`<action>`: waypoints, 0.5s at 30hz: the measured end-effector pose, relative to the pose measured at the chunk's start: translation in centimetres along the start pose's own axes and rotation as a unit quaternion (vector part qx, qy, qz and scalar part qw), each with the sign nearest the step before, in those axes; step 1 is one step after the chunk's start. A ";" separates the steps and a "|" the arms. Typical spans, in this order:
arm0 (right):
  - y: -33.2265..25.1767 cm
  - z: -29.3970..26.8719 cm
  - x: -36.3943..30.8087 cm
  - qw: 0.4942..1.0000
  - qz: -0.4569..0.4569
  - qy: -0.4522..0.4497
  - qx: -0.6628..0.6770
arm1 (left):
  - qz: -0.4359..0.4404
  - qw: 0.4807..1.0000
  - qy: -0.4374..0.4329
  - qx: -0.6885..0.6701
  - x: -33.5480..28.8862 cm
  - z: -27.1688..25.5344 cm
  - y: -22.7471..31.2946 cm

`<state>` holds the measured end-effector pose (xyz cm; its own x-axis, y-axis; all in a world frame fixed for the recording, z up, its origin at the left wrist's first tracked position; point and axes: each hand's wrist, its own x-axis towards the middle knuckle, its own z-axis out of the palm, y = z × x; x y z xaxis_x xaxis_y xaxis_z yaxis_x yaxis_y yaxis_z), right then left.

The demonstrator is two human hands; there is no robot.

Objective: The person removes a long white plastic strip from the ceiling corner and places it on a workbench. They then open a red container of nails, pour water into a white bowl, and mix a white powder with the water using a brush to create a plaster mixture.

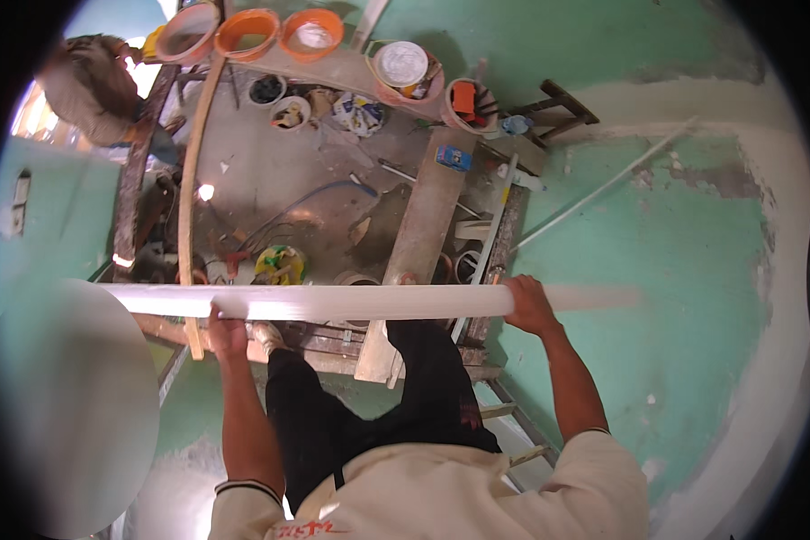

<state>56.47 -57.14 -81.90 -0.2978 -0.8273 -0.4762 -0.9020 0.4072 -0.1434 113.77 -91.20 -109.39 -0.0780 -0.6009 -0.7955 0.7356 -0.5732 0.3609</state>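
Observation:
A long white strip (369, 302), smooth like a length of moulding, lies level across the view in front of me. My left hand (229, 333) is closed on its near edge, with the fingers partly hidden beneath it. Farther right, my right hand (531, 306) grips the strip with fingers curled over it. Past that hand a pale, blurred stretch runs on to the right; whether it is the same piece I cannot tell. My feet are on planks below, one white shoe (268, 338) showing.
Orange tubs (246, 34) and a pink bucket (409, 72) line the far plank. A bare plank (429, 211) runs away from me. A ladder (504, 410) stands at lower right. Another person (94, 90) is at far left. A large pale round shape (67, 405) blocks the lower left.

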 end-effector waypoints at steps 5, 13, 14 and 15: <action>-0.9 11.8 9.7 1.000 -0.015 0.018 0.015 | 0.010 1.000 0.028 0.000 8.9 -3.8 1.1; 4.4 30.1 27.0 0.996 -0.071 0.040 0.024 | 0.068 0.996 0.053 -0.012 27.7 -9.3 -4.3; 5.6 32.2 28.7 0.996 -0.075 0.038 0.023 | 0.079 0.995 0.068 -0.008 30.2 -10.0 -5.9; 6.6 33.8 30.7 0.995 -0.085 0.046 0.023 | 0.073 0.996 0.053 -0.020 33.0 -11.1 -6.5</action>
<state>51.97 -66.76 -126.79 -0.1717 -0.9170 -0.3601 -0.9272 0.2739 -0.2553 113.89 -101.17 -143.34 0.1013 -0.6133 -0.7833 0.7603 -0.4601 0.4586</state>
